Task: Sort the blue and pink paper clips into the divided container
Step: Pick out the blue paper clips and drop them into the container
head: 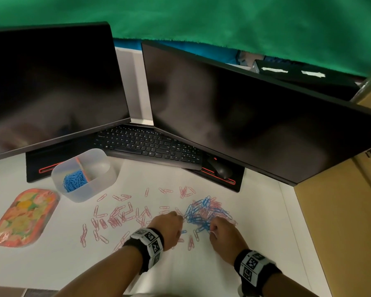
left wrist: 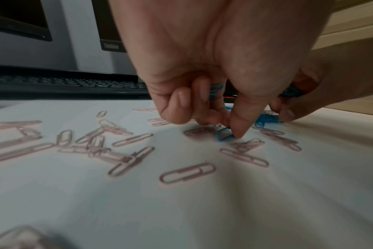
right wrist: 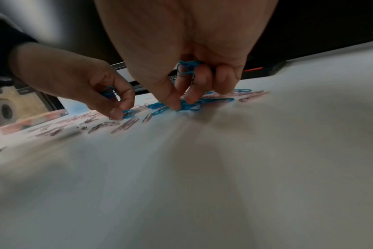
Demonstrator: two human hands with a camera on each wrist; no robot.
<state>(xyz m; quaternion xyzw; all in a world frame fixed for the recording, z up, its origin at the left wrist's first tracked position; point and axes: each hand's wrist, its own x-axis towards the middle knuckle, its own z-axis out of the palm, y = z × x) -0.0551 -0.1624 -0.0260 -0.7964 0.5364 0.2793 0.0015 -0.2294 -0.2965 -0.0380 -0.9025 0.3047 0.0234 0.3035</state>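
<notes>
My left hand (head: pixel 168 229) pinched a blue clip (left wrist: pixel 224 134) against the tabletop (head: pixel 180 271), more blue ones tucked in its curled fingers. My right hand (head: pixel 223 234) held blue clips too, at the mixed pile (head: pixel 206 211). Pink clips (head: pixel 116 217) crowded mid-frame; the divided container (head: pixel 84 174) stood left of centre, before the keyboard (head: pixel 148 144).

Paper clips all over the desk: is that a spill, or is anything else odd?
Pink paper clips lie scattered and a mixed pile sits unsorted. In the divided container, only blue clips show; the other compartment looks empty.
</notes>
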